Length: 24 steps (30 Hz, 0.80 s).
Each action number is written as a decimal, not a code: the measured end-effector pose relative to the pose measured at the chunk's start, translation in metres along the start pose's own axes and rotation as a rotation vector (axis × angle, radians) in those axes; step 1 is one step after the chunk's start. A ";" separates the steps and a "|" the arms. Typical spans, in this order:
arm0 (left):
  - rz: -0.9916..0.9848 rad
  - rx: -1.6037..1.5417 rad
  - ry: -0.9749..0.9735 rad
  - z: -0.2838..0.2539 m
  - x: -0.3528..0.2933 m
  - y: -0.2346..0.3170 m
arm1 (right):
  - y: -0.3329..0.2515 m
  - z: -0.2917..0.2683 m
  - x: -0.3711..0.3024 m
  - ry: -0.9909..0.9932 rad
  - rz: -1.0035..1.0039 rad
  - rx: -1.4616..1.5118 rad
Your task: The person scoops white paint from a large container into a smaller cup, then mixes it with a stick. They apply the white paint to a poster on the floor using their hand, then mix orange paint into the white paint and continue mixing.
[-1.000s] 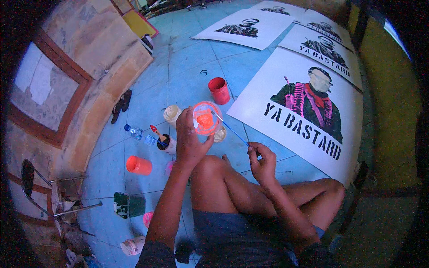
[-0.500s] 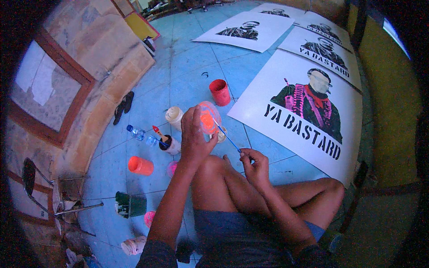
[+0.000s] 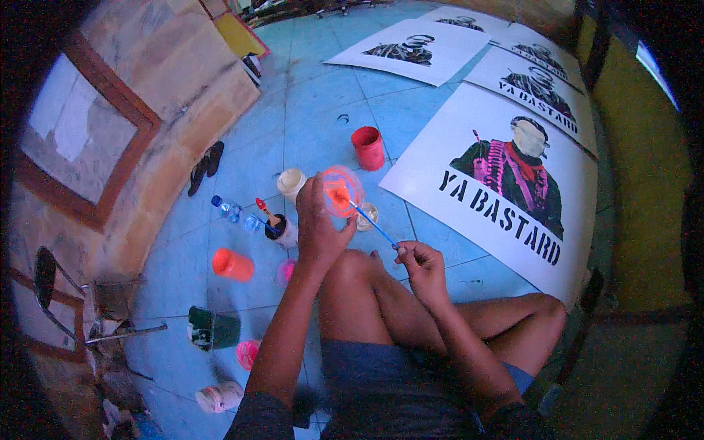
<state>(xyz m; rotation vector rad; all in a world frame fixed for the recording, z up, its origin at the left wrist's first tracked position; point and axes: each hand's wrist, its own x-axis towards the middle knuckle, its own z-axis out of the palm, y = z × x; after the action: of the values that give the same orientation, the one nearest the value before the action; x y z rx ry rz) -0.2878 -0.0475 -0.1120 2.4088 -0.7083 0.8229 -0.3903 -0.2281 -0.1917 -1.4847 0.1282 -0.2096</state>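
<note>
- Dim overall, tinted blue across the floor [image 3: 312, 117].
- Glaring in a bright strip [image 3: 655, 74] beyond the floor's far right corner.
- Shadowed, grainy toward the floor's near edge.
- Bowed and blackened around the rim.

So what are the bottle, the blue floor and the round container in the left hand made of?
Bottle: most likely clear, glossy plastic; it looks see-through with bright highlights. Floor: probably smooth ceramic tile, judging by the straight seams and soft sheen. Container: perhaps translucent plastic, as its pale side seems to let light through; its finish is unclear.
</note>
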 end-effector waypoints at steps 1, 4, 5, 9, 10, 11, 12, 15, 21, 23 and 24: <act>0.007 -0.008 0.009 0.001 -0.002 -0.002 | 0.005 -0.001 0.002 0.012 0.014 -0.013; 0.025 -0.017 0.024 0.004 -0.005 -0.009 | 0.015 -0.004 0.010 0.023 -0.145 -0.052; 0.027 -0.008 0.021 0.004 -0.006 -0.014 | 0.014 -0.003 0.012 0.018 -0.123 -0.047; 0.092 -0.015 0.039 0.011 -0.006 -0.035 | 0.016 -0.002 0.022 0.011 -0.090 -0.065; 0.084 -0.014 0.026 0.013 -0.005 -0.037 | 0.019 -0.005 0.026 0.018 -0.096 -0.083; 0.076 -0.012 0.012 0.015 -0.004 -0.039 | 0.023 -0.008 0.029 0.019 -0.098 -0.095; 0.068 -0.010 -0.002 0.017 -0.004 -0.042 | 0.027 -0.010 0.033 0.019 -0.099 -0.106; 0.068 -0.019 -0.036 0.025 -0.004 -0.054 | 0.040 -0.008 0.040 0.030 -0.087 -0.163; 0.094 -0.039 0.004 0.039 -0.008 -0.068 | 0.065 0.009 0.051 0.041 -0.033 -0.204; 0.078 -0.020 0.025 0.039 -0.009 -0.071 | 0.065 0.019 0.052 0.014 -0.100 -0.274; 0.069 -0.011 0.035 0.039 -0.009 -0.072 | 0.065 0.023 0.052 -0.011 -0.188 -0.340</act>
<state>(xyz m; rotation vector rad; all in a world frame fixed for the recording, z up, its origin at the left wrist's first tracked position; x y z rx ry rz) -0.2343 -0.0148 -0.1655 2.3656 -0.7842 0.8849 -0.3307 -0.2124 -0.2524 -1.8384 0.0149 -0.3443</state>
